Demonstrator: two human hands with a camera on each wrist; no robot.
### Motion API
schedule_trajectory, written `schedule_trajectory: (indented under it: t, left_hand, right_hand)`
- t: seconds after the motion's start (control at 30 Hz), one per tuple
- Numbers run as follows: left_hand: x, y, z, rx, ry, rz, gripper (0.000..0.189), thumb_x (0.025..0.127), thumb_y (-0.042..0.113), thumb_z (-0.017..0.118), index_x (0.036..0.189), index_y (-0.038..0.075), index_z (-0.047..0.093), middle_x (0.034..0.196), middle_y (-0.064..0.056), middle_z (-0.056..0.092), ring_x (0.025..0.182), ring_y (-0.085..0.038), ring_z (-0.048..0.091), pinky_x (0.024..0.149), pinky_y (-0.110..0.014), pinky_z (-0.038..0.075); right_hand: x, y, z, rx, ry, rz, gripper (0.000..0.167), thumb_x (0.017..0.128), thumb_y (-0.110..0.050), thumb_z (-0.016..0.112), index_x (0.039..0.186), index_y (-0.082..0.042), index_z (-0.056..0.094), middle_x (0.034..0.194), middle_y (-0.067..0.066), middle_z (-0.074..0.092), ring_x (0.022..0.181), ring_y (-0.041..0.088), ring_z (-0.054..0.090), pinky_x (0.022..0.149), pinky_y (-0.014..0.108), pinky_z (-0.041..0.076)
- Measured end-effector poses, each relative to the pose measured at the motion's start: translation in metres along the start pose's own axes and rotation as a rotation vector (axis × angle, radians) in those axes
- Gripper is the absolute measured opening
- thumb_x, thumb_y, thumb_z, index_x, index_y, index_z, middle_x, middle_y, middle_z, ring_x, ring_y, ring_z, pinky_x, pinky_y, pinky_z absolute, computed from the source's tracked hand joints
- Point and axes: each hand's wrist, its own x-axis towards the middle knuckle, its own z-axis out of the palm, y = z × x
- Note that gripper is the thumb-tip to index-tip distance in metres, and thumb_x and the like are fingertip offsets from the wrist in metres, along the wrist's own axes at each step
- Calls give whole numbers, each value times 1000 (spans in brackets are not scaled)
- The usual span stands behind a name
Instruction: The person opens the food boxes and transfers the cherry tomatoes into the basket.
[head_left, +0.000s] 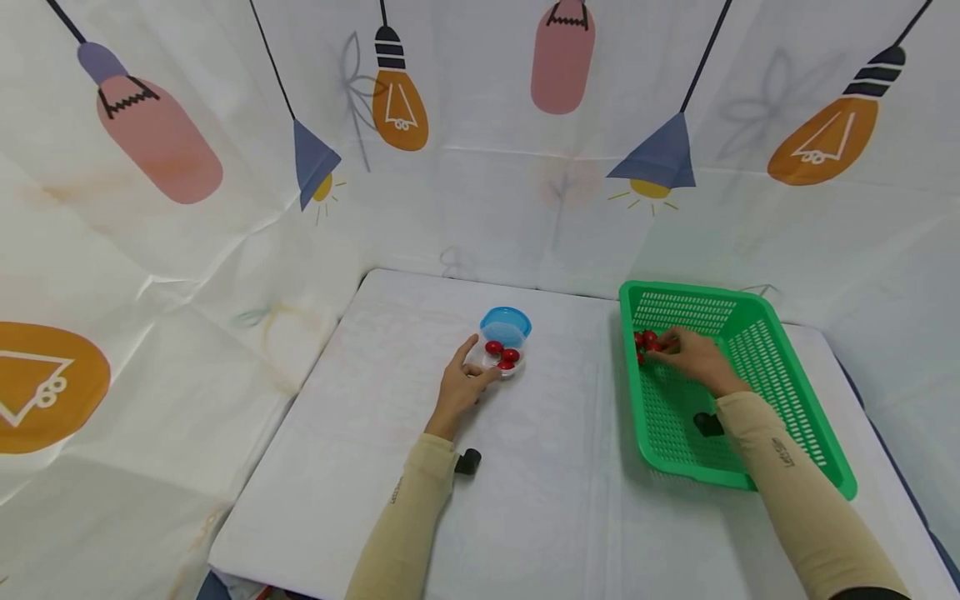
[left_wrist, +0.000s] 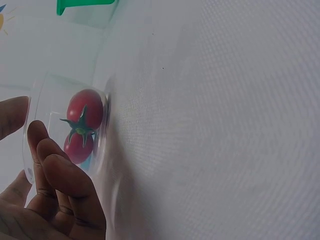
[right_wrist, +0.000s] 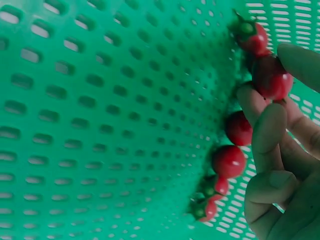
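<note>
My left hand [head_left: 459,390] holds the rim of a small clear plastic container [left_wrist: 55,92] between thumb and index finger; the other fingers curl beside its wall. Several cherry tomatoes [head_left: 510,356] sit inside, one showing a green stem in the left wrist view. Directly behind it is a round blue lid [head_left: 506,323]; whether they are joined I cannot tell. Over in the green basket [head_left: 795,392], my right hand [head_left: 693,358] pinches a red cherry tomato [right_wrist: 272,77] between thumb and fingertips. Several more tomatoes [right_wrist: 229,161] lie along the basket's left side, beneath and beside those fingers.
A white-covered table [head_left: 547,483] carries both the container and the basket, which stands at the right with raised perforated walls. White patterned sheeting [head_left: 487,200] hangs behind and at the sides. A small black camera [head_left: 468,462] is on the left wrist.
</note>
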Motion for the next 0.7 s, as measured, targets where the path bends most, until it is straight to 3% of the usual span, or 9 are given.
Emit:
schedule_trajectory:
  t: [0.7]
  left_hand:
    - [-2,0,1,-1,5,-5,77,86,24,80,153,33,44,79,-5,62,59,-16,51,52,-26,45]
  right_hand:
    - [2,6,7,0,-55,30,56,100,-39,63,130,7,55,124,31,60,112,45,57,84,53,51]
